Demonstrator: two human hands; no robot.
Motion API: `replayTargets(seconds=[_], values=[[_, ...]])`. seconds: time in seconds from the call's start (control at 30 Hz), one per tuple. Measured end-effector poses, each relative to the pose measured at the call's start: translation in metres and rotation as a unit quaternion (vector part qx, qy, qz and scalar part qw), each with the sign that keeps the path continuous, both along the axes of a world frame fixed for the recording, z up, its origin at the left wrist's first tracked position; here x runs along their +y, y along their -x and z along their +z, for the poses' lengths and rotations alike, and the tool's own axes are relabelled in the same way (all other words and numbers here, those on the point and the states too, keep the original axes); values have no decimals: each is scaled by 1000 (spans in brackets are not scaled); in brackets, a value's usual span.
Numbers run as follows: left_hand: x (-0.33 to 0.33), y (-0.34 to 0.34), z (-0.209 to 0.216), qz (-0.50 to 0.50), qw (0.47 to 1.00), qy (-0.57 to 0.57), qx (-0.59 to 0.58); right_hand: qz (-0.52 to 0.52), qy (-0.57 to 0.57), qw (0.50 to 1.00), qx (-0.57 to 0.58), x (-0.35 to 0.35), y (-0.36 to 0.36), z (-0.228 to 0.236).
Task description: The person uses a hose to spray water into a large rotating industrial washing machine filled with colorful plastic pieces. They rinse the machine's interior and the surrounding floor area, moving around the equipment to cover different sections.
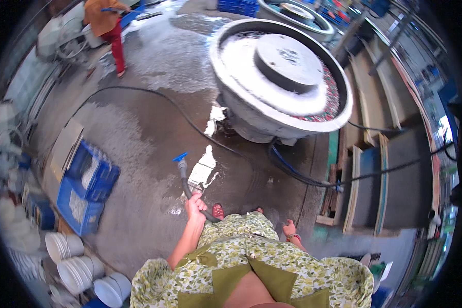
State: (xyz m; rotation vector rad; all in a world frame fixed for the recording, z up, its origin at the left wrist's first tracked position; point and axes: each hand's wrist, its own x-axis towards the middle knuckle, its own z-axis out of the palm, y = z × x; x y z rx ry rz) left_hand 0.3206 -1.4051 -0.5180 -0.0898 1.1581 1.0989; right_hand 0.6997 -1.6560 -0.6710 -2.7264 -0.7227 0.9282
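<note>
My left hand point(195, 203) is wrapped round a dark grey hose point(185, 180), whose upper end carries a blue T-shaped piece point(180, 156) pointing away from me. A lower stretch of the hose bends out below the fist toward my clothes. My right hand point(289, 227) hangs low at my right side with its fingers loosely apart and nothing visible in it; a bracelet circles that wrist. Ahead to the right stands a large round vibrating tub point(226, 110) with a white rim. White foam covers much of its inside, and small red and green pieces show along its right part.
Wet concrete floor point(154, 205) has puddles and a black cable point(185, 115) crossing it. Blue crates point(79, 205) and white buckets point(64, 246) stand left. Wooden-edged trays point(364, 185) line the right. A person point(105, 20) holds a long-handled tool far left. Another tub point(318, 28) stands behind.
</note>
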Motion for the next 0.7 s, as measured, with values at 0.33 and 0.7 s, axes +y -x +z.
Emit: replayTargets(seconds=[0.33,0.7], values=[[23,1,-26,-66,997,-45,-12,-64,23,997,-36,13,0,-19],[26,1,-23,-63,996,-42,53,-71,52,996,15,58,23,56]])
